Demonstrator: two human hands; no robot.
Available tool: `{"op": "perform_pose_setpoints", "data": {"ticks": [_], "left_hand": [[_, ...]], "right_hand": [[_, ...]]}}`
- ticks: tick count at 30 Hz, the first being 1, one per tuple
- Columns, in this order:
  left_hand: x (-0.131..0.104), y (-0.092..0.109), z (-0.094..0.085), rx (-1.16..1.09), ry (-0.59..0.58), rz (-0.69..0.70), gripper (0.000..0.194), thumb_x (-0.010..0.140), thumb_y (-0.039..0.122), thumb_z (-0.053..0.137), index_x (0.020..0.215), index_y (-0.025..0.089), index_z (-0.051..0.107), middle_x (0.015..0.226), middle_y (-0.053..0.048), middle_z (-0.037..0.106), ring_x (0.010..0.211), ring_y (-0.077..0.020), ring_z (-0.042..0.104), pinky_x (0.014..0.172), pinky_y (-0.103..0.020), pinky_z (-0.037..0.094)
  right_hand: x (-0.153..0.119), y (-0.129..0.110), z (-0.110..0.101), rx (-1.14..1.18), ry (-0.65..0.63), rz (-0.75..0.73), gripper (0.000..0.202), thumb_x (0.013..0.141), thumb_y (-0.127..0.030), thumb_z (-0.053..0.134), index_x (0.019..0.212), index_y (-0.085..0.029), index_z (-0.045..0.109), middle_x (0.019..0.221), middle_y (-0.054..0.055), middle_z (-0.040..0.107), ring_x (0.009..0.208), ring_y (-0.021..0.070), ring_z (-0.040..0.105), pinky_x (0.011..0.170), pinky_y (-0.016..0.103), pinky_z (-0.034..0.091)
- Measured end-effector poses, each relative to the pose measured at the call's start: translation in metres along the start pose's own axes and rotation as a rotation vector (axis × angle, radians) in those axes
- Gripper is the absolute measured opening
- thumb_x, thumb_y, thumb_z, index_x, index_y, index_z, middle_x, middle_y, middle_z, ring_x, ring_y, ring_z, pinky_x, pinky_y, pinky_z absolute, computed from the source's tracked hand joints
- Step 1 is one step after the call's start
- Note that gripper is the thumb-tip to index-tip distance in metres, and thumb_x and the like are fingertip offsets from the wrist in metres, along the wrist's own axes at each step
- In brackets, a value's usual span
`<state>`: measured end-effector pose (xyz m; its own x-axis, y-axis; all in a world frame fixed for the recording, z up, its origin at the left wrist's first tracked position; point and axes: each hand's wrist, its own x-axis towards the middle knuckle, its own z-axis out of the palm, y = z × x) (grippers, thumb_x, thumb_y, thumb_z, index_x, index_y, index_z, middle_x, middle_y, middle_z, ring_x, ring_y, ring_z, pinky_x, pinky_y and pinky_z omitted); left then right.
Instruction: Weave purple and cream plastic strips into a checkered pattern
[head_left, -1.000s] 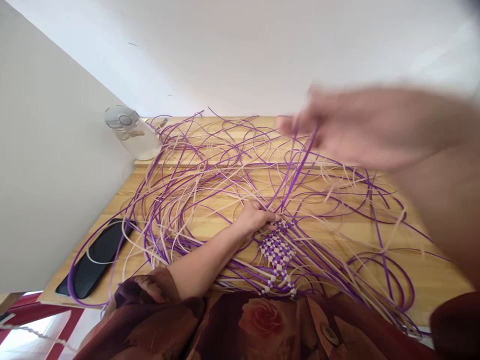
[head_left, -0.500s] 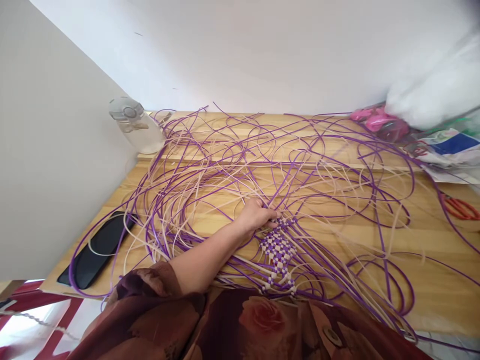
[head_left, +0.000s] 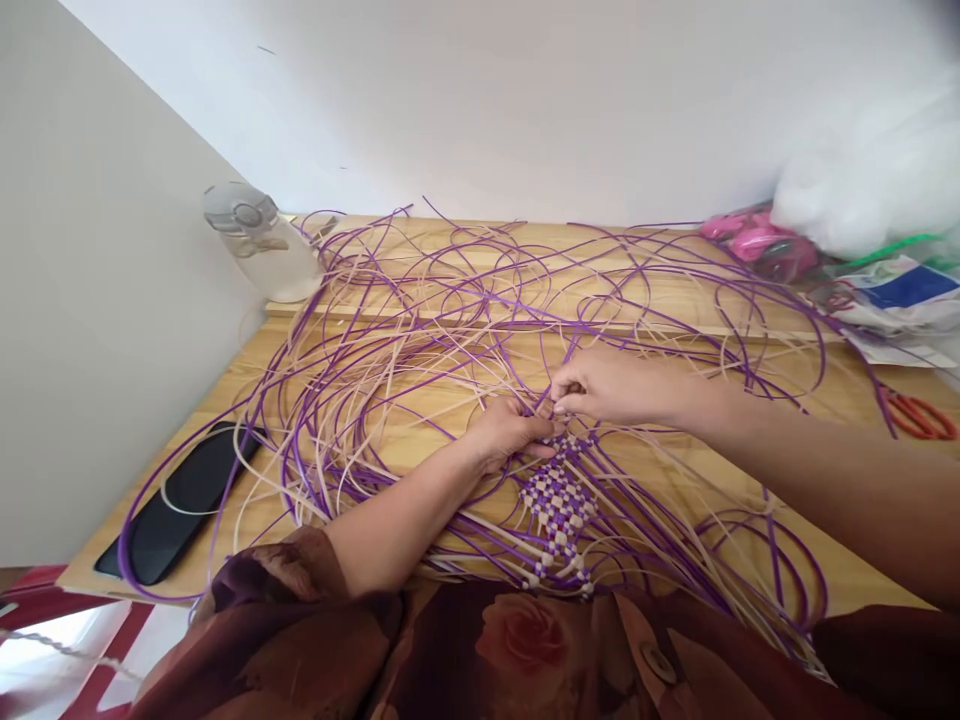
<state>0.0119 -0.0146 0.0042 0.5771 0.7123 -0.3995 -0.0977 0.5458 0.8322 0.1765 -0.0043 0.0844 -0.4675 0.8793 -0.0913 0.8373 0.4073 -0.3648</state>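
Note:
A small woven piece (head_left: 559,495) in purple and cream checks lies in front of me, with long loose strands (head_left: 390,350) fanning out from it over the table. At its far end, my left hand (head_left: 510,432) is closed, thumb and fingers pinching strands near the weave. My right hand (head_left: 592,385) reaches in from the right, its fingers pressed together just above the left fingertips. It appears to pinch a strand there, though the exact strand is partly hidden by the fingers.
On the left lie a black phone (head_left: 180,500) and, farther back, a clear bottle (head_left: 262,240) against the wall. Orange-handled scissors (head_left: 919,412) rest at the right, below plastic bags (head_left: 862,200) and packets. Strands cover much of the wooden table (head_left: 870,500).
My right hand has come into view from the right and met the left fingers at the weave's far end. The left hand stays nearly where it was, still pinching.

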Motion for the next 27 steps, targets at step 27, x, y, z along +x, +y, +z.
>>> {"op": "perform_pose_setpoints", "data": {"ticks": [27], "left_hand": [[0.008,-0.001,0.002,-0.129,0.179,-0.098,0.013,0.063,0.009,0.077,0.072,0.009,0.068,0.074,-0.007,0.069,0.058,-0.0128,0.063,0.044,-0.02,0.054]], "right_hand": [[-0.038,-0.033,0.024,-0.095,0.281,-0.03,0.032,0.097,-0.038,0.051,0.077,-0.018,0.065,0.071,0.002,0.065,0.064,0.0155,0.055,0.06,0.029,0.033]]}}
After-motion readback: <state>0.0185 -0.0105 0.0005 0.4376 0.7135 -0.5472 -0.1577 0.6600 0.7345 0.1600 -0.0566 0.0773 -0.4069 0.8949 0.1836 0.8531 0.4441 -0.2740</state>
